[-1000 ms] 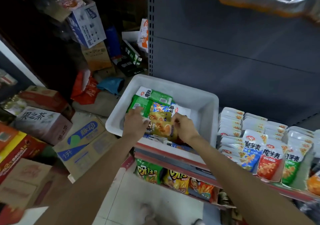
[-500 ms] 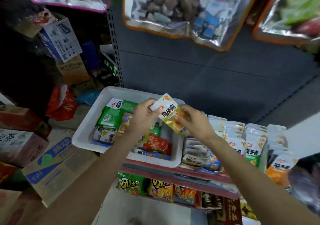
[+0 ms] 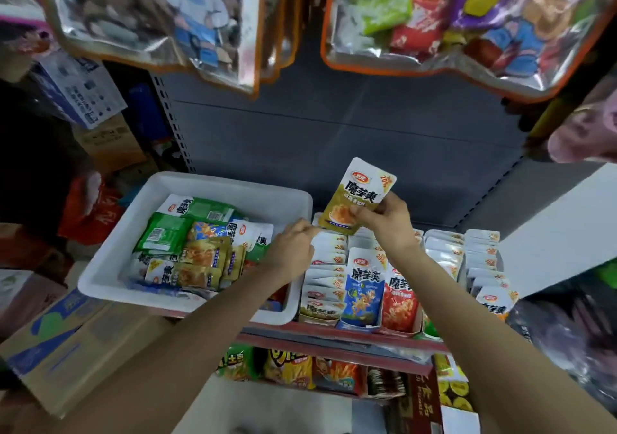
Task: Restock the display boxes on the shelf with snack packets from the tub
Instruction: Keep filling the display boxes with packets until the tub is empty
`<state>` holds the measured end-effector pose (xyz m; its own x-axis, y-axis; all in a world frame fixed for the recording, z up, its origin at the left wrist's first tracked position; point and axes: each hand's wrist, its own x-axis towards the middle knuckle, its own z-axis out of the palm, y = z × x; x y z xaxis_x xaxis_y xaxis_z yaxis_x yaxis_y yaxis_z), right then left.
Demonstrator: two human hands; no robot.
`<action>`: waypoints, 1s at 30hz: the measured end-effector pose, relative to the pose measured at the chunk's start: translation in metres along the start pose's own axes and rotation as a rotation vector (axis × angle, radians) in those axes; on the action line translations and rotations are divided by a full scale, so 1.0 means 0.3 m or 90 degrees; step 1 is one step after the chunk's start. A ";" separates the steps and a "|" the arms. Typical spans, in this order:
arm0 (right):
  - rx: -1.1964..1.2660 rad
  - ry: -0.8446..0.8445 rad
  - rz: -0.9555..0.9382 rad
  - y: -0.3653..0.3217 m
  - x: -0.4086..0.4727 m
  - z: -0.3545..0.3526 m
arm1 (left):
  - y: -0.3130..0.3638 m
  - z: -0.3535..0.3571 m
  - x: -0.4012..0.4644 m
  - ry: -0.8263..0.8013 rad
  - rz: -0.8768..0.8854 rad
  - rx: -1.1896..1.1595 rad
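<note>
Above the display boxes (image 3: 374, 300) on the shelf (image 3: 334, 331), the right hand (image 3: 389, 221) pinches 1 olive-yellow snack packet (image 3: 359, 196) by its lower edge, holding it upright over the back rows. The left hand (image 3: 293, 245) hangs just beside it, by the white tub's (image 3: 110, 266) right wall, fingers loosely curled with nothing in them. The tub sits on the shelf touching the boxes, holding a heap of green and yellow packets (image 3: 197, 243). Big clear bags (image 3: 434, 16) hang overhead.
</note>
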<state>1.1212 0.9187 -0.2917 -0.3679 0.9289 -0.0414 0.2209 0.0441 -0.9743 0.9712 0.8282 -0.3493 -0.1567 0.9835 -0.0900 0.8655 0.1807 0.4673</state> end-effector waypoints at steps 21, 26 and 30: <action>-0.104 -0.087 0.072 0.045 0.073 0.002 | 0.020 -0.050 -0.055 -0.004 0.015 -0.069; -0.262 -0.148 0.063 0.055 0.087 0.016 | 0.005 -0.040 -0.053 -0.015 0.002 -0.092; -0.381 -0.179 -0.006 0.033 0.101 0.036 | 0.004 -0.043 -0.048 -0.018 -0.005 -0.109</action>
<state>1.1024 0.9431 -0.3050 -0.5761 0.7997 -0.1690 0.6504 0.3232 -0.6874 0.9682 0.8144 -0.3362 -0.1483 0.9819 -0.1178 0.7704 0.1893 0.6087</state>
